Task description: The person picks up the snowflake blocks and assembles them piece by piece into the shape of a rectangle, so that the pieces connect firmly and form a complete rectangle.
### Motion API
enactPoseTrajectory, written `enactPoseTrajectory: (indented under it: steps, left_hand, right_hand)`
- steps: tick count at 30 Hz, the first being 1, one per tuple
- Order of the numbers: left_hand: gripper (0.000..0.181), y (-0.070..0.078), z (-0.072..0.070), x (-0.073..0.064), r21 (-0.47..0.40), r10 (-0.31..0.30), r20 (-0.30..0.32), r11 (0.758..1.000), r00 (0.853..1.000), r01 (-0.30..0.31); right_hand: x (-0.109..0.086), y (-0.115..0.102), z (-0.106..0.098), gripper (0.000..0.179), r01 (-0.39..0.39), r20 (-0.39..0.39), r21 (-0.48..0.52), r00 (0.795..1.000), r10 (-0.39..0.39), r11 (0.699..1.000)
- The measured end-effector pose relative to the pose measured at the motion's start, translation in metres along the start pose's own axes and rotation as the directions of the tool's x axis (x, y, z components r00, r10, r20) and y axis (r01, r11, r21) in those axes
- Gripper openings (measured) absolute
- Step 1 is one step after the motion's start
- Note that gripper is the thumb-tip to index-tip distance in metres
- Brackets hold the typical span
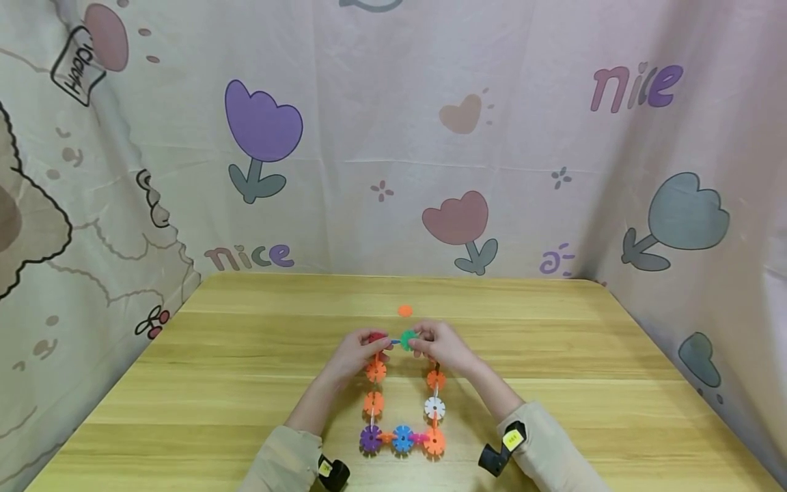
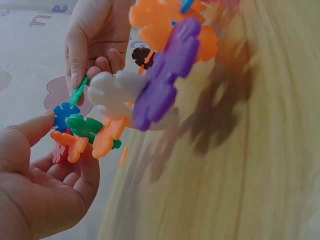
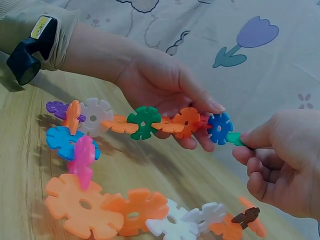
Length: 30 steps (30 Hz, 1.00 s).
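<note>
A U-shaped chain of notched plastic snowflake discs stretches between and below the hands. My left hand (image 1: 355, 352) grips its left end by a red disc (image 1: 377, 337) and a blue disc (image 3: 219, 128), thumb at the blue one's edge. In my right hand (image 1: 444, 346) a green disc (image 1: 408, 339) is pinched between thumb and fingers, its edge meeting the blue disc. The left side runs down through orange discs (image 1: 376, 371) to a purple disc (image 1: 371, 439). On the right side, a white disc (image 1: 434, 408) leads up to a brown disc (image 3: 246, 217) near the end.
A loose orange disc (image 1: 405, 311) lies on the wooden table (image 1: 246, 383) beyond the hands. Behind the table hangs a printed cloth (image 1: 369, 137) with tulips. The chain's near side holds a blue disc (image 1: 402, 438) and a large orange disc (image 1: 434, 442).
</note>
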State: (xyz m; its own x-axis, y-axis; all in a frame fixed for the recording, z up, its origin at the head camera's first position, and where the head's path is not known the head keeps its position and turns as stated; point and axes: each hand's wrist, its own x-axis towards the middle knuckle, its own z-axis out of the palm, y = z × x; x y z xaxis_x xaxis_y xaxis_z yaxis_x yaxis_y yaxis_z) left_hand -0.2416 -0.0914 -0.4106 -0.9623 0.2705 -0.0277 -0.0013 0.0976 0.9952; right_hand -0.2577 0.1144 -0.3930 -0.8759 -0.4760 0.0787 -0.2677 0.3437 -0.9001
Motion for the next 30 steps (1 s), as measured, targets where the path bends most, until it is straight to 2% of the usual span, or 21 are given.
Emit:
enactPoseTrajectory:
  steps: [8, 16, 22, 30]
  left_hand:
    - [0.045, 0.001, 0.001, 0.001, 0.007, -0.005, 0.032, 1.0, 0.999, 0.004]
    - [0.041, 0.005, -0.001, 0.0, 0.003, -0.017, 0.047, 1.0, 0.999, 0.016]
    - [0.039, 0.009, -0.001, 0.0, 0.009, -0.013, 0.049, 1.0, 0.999, 0.013]
    - [0.035, 0.01, -0.001, 0.001, 0.015, -0.011, 0.05, 1.0, 0.999, 0.011]
  right_hand:
    - [0.0, 0.002, 0.004, 0.019, 0.018, -0.021, -0.055, 1.0, -0.019, 0.998]
    - [-0.002, -0.001, 0.009, 0.017, 0.016, -0.074, -0.027, 0.997, -0.018, 0.999]
    - [-0.004, -0.004, 0.01, 0.017, 0.047, -0.094, -0.002, 0.994, -0.047, 0.999]
    - [-0.004, -0.005, 0.011, 0.014, 0.058, -0.093, -0.001, 0.994, -0.058, 0.998]
